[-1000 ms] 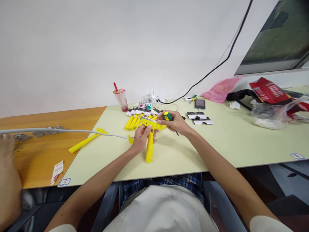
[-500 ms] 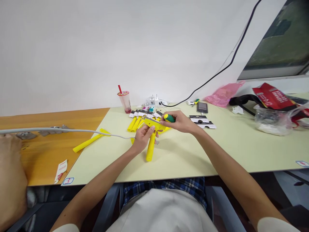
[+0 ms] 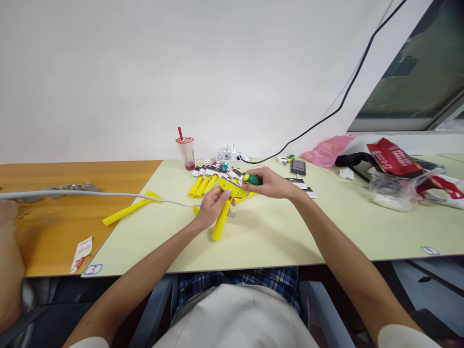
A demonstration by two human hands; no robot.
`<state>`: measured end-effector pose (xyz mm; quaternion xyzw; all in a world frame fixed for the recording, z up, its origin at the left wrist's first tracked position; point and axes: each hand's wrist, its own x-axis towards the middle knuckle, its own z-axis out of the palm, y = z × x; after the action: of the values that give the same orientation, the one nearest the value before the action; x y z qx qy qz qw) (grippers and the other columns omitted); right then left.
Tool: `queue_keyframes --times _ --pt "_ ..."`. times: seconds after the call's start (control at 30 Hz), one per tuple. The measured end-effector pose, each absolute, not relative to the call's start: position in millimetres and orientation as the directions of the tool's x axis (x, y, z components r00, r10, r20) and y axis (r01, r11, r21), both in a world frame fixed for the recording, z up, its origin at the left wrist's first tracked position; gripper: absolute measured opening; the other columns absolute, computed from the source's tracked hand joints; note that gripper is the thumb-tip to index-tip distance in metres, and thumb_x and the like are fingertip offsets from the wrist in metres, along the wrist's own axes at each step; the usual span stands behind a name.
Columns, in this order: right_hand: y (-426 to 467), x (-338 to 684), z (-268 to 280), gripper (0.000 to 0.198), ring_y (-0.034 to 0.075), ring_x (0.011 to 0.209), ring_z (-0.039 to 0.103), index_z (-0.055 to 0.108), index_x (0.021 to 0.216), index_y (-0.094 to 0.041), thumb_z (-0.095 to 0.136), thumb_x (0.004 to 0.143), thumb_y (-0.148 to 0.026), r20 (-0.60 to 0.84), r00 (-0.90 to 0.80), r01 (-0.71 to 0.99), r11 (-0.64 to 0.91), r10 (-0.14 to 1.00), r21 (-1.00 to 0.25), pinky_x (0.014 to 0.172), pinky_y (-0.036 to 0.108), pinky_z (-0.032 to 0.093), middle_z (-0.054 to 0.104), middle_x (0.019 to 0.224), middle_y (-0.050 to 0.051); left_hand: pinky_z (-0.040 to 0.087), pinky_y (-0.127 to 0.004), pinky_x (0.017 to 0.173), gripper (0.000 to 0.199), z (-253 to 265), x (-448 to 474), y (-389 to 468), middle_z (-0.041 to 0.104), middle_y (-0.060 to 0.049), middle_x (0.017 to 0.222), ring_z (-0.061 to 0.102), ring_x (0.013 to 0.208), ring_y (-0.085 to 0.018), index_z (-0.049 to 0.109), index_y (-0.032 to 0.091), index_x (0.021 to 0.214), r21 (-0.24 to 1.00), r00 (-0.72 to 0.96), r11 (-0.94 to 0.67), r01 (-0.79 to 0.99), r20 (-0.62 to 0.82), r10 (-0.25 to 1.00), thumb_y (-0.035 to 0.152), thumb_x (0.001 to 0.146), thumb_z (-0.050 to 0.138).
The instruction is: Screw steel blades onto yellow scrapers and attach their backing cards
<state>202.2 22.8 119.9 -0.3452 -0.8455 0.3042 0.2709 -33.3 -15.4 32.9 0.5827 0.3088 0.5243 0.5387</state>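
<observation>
- Step in hand, as I judge it: working a fastener on the head of a yellow scraper (image 3: 225,203) with a green-and-yellow screwdriver (image 3: 252,179).
- Left hand (image 3: 211,207) is wrapping closed round the scraper just under its head, holding it tilted above the counter (image 3: 275,232), handle end pointing down toward the person.
- Right hand (image 3: 270,183) is closing round the screwdriver handle, just right of the scraper head; the tip is hidden, so I cannot tell whether it is seated.
- Next move probably calls for keeping the scraper steady and the driver in line with the fastener.
- The scraper is looking bright yellow plastic, T-shaped, wide flat head, straight handle.
- Behind the scraper: a row of packaged yellow scrapers (image 3: 206,180).
- Left of the scraper: a loose yellow handle (image 3: 126,211) under a white cable (image 3: 108,195).
</observation>
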Motion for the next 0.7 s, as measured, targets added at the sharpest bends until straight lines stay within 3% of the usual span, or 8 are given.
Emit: queue_keyframes --times 0.7 --pt "24 187 125 0.047 0.010 0.060 0.031 0.046 0.073 -0.022 0.074 0.094 -0.053 0.217 -0.592 0.427 0.530 0.777 -0.733 0.053 0.028 0.024 0.035 0.067 -0.005 0.060 -0.031 0.050 0.056 30 -34 -12 0.077 -0.006 0.084 0.066 0.050 -0.014 0.067 0.016 0.104 0.947 0.256 -0.225 -0.228 0.281 0.925 0.067 0.088 0.084"
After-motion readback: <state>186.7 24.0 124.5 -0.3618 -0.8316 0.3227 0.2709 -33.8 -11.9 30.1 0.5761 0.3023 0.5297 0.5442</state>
